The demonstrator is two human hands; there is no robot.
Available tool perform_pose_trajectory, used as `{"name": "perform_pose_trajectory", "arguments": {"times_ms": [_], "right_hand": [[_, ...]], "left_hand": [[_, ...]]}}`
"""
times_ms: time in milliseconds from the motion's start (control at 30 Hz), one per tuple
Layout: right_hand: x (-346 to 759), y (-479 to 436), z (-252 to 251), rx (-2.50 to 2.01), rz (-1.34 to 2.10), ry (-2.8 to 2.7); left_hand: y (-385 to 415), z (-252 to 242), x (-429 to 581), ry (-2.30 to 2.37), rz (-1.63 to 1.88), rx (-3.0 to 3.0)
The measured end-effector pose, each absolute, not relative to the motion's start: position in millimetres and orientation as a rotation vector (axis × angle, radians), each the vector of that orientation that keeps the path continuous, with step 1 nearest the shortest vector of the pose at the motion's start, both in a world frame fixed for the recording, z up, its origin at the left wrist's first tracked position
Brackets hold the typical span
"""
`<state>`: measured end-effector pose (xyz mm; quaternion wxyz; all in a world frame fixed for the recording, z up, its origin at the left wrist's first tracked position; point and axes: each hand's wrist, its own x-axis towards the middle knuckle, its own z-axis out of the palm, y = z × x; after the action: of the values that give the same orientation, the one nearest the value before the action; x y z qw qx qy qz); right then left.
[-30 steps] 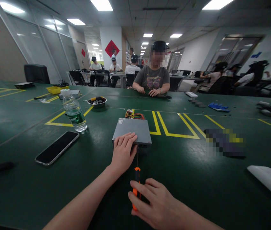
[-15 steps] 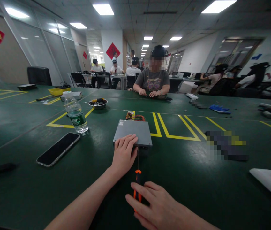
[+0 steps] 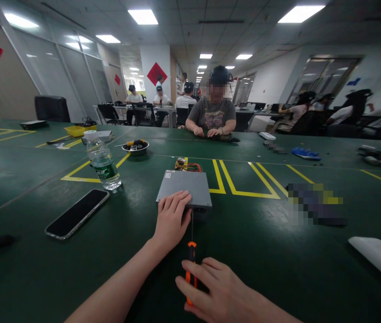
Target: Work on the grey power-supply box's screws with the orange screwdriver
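A grey metal computer power supply point(image 3: 185, 186) lies on the green table, its bundle of coloured wires point(image 3: 190, 166) at the far side. My left hand point(image 3: 172, 215) holds its near left corner, fingers over the top and thumb down by the front face. In my right hand point(image 3: 212, 287) is an orange-and-black screwdriver point(image 3: 192, 255), gripped by the handle between thumb and fingers. Its thin shaft points away from me and reaches the near face of the power supply. The tip is hidden at that face, so I cannot see a screw.
Left of the power supply are a water bottle point(image 3: 104, 166) and a phone point(image 3: 77, 214). A metal bowl with tools point(image 3: 135, 147) and a yellow tray point(image 3: 77, 130) stand farther back. A white object point(image 3: 375, 255) lies at right. Across the table sits a person point(image 3: 212, 114).
The whole view has shifted slightly. Both hands keep their places on the power supply and the screwdriver; the right fingers and handle have turned or moved only a little.
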<state>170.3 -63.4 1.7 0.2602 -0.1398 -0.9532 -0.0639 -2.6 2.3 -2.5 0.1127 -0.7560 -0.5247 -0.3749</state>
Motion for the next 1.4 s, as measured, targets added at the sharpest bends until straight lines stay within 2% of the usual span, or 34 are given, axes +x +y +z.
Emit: {"name": "perform_pose_trajectory", "arguments": {"times_ms": [333,500,867,1167,1400], "right_hand": [[173.1,-62.1,-0.3,-0.312,-0.14,-2.459],[177.4,-62.7,4.2,-0.404,-0.013,-2.665],[181.1,-58.4,-1.4,-0.328,-0.139,-2.393],[180.6,-61.9,3.7,-0.364,-0.081,-2.589],[176.2,-59.4,-0.6,-0.316,-0.151,-2.489]], "left_hand": [[1.7,-1.3,-3.2,-1.546,-1.07,-2.222],[1.8,-1.2,-2.9,-1.547,-1.066,-2.227],[2.1,-1.6,-4.0,-1.541,-1.073,-2.226],[2.3,-1.6,-3.6,-1.543,-1.061,-2.221],[2.4,-1.2,-4.0,-1.533,-1.08,-2.234]]}}
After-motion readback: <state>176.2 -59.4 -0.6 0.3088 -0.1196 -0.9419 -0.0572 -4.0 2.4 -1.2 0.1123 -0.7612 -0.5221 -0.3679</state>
